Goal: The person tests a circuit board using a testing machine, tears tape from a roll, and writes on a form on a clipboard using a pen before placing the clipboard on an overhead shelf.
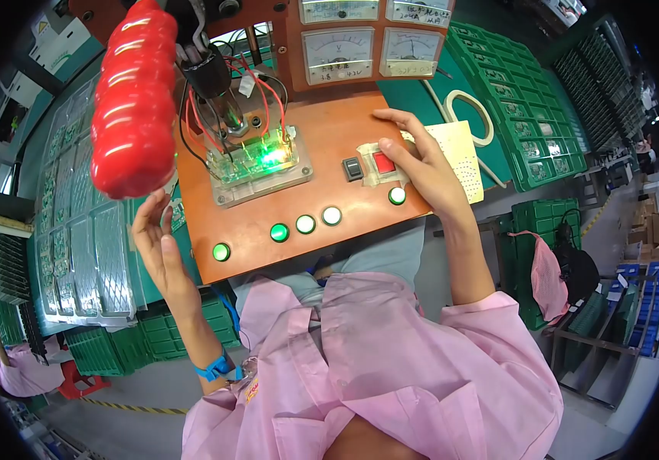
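My left hand (162,249) is beside the left edge of an orange panel (333,126), just under the lower end of a ridged red handle (134,103). Its fingers are bent and apart from the thumb; a small circuit board (178,215) shows beside them. Resting on the panel's right side, my right hand (425,161) has thumb and fingers spread, the thumb by a red switch (384,162). A black switch (352,169) is left of that. Under a black cylinder (208,73), a board with lit green lights (272,157) sits in a clear fixture (264,186) with red and black wires.
Round buttons (306,224) line the panel's front. Analog meters (337,55) stand behind it. A tape roll (469,115) and yellow paper (458,153) lie right, beside a green tray (513,107). Clear trays of boards (88,222) are left. Another person in pink (31,369) is far left.
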The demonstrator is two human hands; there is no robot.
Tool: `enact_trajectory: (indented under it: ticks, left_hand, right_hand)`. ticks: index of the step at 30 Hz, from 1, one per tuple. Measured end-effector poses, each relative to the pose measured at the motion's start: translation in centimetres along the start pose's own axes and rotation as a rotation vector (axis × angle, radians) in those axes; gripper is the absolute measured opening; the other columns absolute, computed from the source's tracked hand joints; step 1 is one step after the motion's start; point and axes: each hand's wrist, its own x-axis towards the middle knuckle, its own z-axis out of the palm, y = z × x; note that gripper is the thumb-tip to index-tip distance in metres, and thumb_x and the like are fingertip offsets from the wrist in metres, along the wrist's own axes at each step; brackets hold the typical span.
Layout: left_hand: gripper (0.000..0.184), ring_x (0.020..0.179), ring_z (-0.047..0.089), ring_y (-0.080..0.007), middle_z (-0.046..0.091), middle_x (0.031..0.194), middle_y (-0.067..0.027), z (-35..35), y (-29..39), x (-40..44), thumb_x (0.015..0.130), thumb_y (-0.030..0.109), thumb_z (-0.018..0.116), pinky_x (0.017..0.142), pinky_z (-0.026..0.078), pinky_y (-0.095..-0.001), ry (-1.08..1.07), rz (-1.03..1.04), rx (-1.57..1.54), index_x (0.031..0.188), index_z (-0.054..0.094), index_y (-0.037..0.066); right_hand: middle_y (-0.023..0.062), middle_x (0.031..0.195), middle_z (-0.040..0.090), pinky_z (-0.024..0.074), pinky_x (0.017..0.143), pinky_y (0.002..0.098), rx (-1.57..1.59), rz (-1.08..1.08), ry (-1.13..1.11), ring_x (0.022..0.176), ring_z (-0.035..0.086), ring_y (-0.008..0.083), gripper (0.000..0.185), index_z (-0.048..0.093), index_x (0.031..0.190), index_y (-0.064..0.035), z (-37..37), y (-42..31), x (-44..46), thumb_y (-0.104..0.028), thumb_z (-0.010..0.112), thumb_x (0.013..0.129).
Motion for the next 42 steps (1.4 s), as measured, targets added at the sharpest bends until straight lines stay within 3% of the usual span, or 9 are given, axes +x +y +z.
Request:
enact_trajectory:
  ticks: [2,8,12,14,17,23,27,42]
  left_hand:
    - [0.053,0.117,0.036,-0.0258,0.039,0.125,-0.0145,-0.1,0.1,-0.4,0.079,0.024,0.052,0.100,0.025,-0.0384,-0.040,-0.090,-0.102,0.124,0.034,0.002]
    - [0.065,0.118,0.034,-0.0266,0.039,0.126,-0.0145,1.5,1.4,-0.8,0.068,0.017,0.060,0.101,0.025,-0.0366,-0.160,-0.132,0.038,0.126,0.034,0.003]
    - [0.072,0.121,0.031,-0.0277,0.035,0.130,-0.0144,1.8,1.2,-1.0,0.063,0.014,0.062,0.103,0.022,-0.0363,-0.137,-0.156,-0.005,0.127,0.032,0.003]
    - [0.072,0.122,0.031,-0.0277,0.035,0.131,-0.0144,1.7,1.1,-1.1,0.062,0.014,0.062,0.103,0.022,-0.0362,-0.135,-0.154,-0.006,0.127,0.033,0.003]
    - [0.072,0.122,0.031,-0.0277,0.033,0.132,-0.0144,1.7,0.8,-1.1,0.061,0.013,0.062,0.103,0.021,-0.0361,-0.129,-0.138,-0.018,0.127,0.034,0.003]
    - [0.071,0.122,0.031,-0.0278,0.033,0.132,-0.0144,1.7,0.7,-1.2,0.061,0.013,0.062,0.103,0.022,-0.0362,-0.122,-0.137,-0.025,0.126,0.035,0.003]
    - [0.070,0.122,0.031,-0.0280,0.033,0.132,-0.0143,1.8,0.8,-1.2,0.061,0.012,0.062,0.103,0.022,-0.0362,-0.122,-0.139,-0.038,0.126,0.036,0.003]
    - [0.069,0.122,0.030,-0.0275,0.032,0.132,-0.0141,1.8,0.7,-1.2,0.061,0.013,0.063,0.103,0.021,-0.0360,-0.125,-0.138,-0.042,0.125,0.037,0.003]
  right_hand:
    - [0.0157,0.114,0.041,0.0357,0.086,0.0366,0.306,0.163,-0.054,0.108,0.040,0.0259,0.029,0.055,0.107,-0.0073,0.4,0.1,0.3,-0.011,0.057,0.079]
    - [0.0158,0.114,0.042,0.0354,0.086,0.0368,0.282,0.249,-0.011,0.107,0.042,0.0262,0.027,0.057,0.105,-0.0069,0.4,-0.3,0.2,-0.011,0.057,0.079]
    - [0.0159,0.117,0.041,0.0340,0.088,0.0370,-0.463,-0.282,0.160,0.108,0.040,0.0284,0.028,0.059,0.103,-0.0075,0.7,-1.0,-1.7,-0.012,0.059,0.076]
    - [0.0153,0.118,0.040,0.0315,0.090,0.0381,-0.590,-0.347,0.054,0.111,0.037,0.0303,0.031,0.060,0.103,-0.0096,1.3,-1.8,-3.4,-0.014,0.062,0.073]
    - [0.0142,0.119,0.040,0.0292,0.092,0.0392,-0.771,-0.396,0.069,0.113,0.034,0.0307,0.035,0.060,0.106,-0.0122,2.7,-1.7,-5.0,-0.017,0.064,0.071]
    - [0.0127,0.119,0.040,0.0280,0.092,0.0401,-0.739,-0.397,0.145,0.113,0.034,0.0308,0.037,0.060,0.107,-0.0136,3.5,-0.6,-5.3,-0.020,0.065,0.071]
    - [0.0133,0.114,0.040,0.0223,0.095,0.0477,-0.872,-0.465,0.154,0.108,0.035,0.0320,0.036,0.059,0.106,-0.0141,3.3,-0.4,-5.2,-0.025,0.062,0.072]
    - [0.0150,0.117,0.038,0.0195,0.096,0.0503,-0.840,-0.437,0.160,0.111,0.033,0.0334,0.037,0.056,0.112,-0.0140,3.7,0.3,-6.2,-0.019,0.057,0.076]
